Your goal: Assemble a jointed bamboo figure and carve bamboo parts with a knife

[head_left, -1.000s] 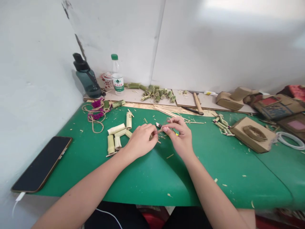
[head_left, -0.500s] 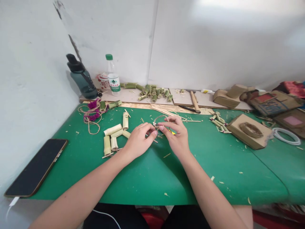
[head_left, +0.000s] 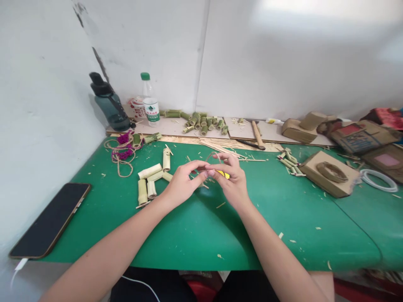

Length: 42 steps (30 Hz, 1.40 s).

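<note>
hands [head_left: 186,183] together, fingertips pinching thin cord [head_left: 213,153] | bamboo pieces [head_left: 142,191] near left wrist | hammer [head_left: 257,133] farther back

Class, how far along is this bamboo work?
Done: the bamboo pieces are cut and laid out, one with a smile. In hand: a thin cord, between the left hand and right hand. Perhaps left: the loose pile by the wall looks unused.
</note>
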{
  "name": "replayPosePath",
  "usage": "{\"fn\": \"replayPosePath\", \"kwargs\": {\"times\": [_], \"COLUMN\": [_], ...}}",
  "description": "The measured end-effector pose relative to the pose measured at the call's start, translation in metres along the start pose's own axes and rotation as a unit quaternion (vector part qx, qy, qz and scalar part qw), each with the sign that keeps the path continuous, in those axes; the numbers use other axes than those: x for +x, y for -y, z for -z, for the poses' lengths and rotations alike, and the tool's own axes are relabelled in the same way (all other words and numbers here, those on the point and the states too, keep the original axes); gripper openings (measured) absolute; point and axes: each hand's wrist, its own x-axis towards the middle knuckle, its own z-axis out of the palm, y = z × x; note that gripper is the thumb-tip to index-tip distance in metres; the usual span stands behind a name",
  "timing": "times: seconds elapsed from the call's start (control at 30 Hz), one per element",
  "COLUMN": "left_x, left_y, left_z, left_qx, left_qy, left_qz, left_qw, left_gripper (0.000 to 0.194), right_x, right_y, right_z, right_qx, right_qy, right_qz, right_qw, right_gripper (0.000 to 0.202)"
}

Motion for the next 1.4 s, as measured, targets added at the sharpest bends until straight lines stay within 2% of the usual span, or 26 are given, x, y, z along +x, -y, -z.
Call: {"fn": "replayPosePath", "kwargs": {"times": [0.17, 0.27, 0.4, 0.47, 0.57, 0.67, 0.77, 0.87, 1.03, 1.4], "left_x": [0.002, 0.003, 0.004, 0.004, 0.004, 0.004, 0.004, 0.004, 0.005, 0.004], "left_y": [0.006, 0.013, 0.019, 0.019, 0.017, 0.016, 0.017, 0.019, 0.018, 0.010], "left_z": [-0.001, -0.002, -0.002, -0.001, -0.001, -0.002, -0.003, -0.003, -0.003, -0.002], "left_qx": [-0.021, -0.028, -0.049, -0.056, -0.071, -0.083, -0.099, -0.130, -0.156, -0.135], "left_qy": [0.001, -0.019, -0.041, -0.049, -0.052, -0.052, -0.046, -0.044, -0.053, -0.052], "left_qz": [0.036, 0.059, 0.075, 0.074, 0.069, 0.063, 0.061, 0.063, 0.074, 0.083], "left_qw": [0.999, 0.998, 0.995, 0.994, 0.994, 0.993, 0.992, 0.989, 0.984, 0.986], "left_gripper": [0.022, 0.021, 0.023, 0.024, 0.023, 0.023, 0.026, 0.029, 0.029, 0.024], "right_x": [0.001, 0.004, 0.007, 0.008, 0.007, 0.005, 0.002, 0.000, -0.001, -0.001], "right_y": [0.000, -0.001, -0.005, -0.006, -0.005, -0.002, 0.002, 0.006, 0.009, 0.008], "right_z": [0.001, 0.004, 0.010, 0.010, 0.008, 0.002, -0.002, -0.004, -0.006, -0.007], "right_qx": [0.028, 0.087, 0.145, 0.175, 0.209, 0.187, 0.156, 0.149, 0.150, 0.130], "right_qy": [-0.035, -0.106, -0.234, -0.249, -0.182, -0.056, 0.048, 0.101, 0.122, 0.081], "right_qz": [-0.011, -0.042, -0.102, -0.126, -0.143, -0.161, -0.174, -0.200, -0.208, -0.210], "right_qw": [0.999, 0.990, 0.956, 0.944, 0.950, 0.968, 0.971, 0.963, 0.959, 0.966], "right_gripper": [0.006, 0.007, 0.018, 0.023, 0.026, 0.028, 0.028, 0.028, 0.033, 0.029]}}
